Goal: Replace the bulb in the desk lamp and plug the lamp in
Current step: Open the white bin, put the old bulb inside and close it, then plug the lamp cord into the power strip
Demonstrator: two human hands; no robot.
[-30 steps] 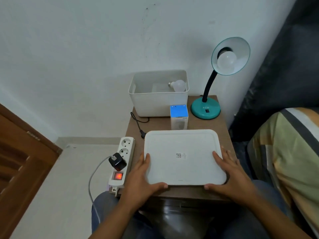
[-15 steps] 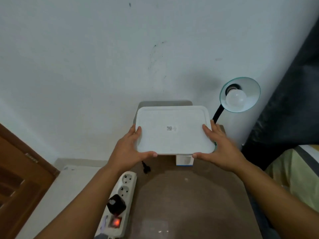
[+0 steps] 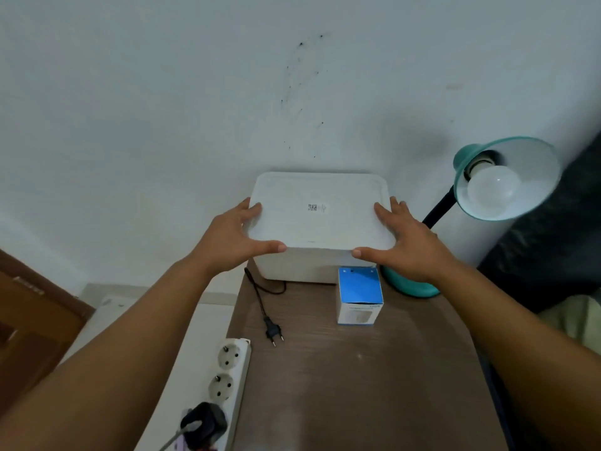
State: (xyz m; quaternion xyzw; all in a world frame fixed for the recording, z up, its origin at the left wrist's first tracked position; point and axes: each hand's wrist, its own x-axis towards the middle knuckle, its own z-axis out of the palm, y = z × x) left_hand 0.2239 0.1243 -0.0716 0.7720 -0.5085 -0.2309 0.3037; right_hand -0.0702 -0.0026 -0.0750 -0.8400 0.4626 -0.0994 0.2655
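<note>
White lid [image 3: 320, 211] seated on the storage box [image 3: 299, 265] at the wall end of the table [image 3: 357, 379]. Left hand [image 3: 232, 240] and right hand [image 3: 411, 247] grip the lid's near corners, thumbs along its front edge. Right of the box: teal desk lamp [image 3: 502, 180], bulb [image 3: 494, 187] fitted. In front of the box: bulb carton [image 3: 359, 296] and the loose plug [image 3: 273, 332]; power strip [image 3: 227, 382] beyond the table's left edge.

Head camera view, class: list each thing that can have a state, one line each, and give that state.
White bin: closed, lid on top.
Lid: held at both ends by left hand and right hand.
Lamp plug: unplugged, lying on the table.
Lamp bulb: fitted, unlit.
Power strip: two sockets free, one taken by a black adapter.
Bulb box: upright.
</note>
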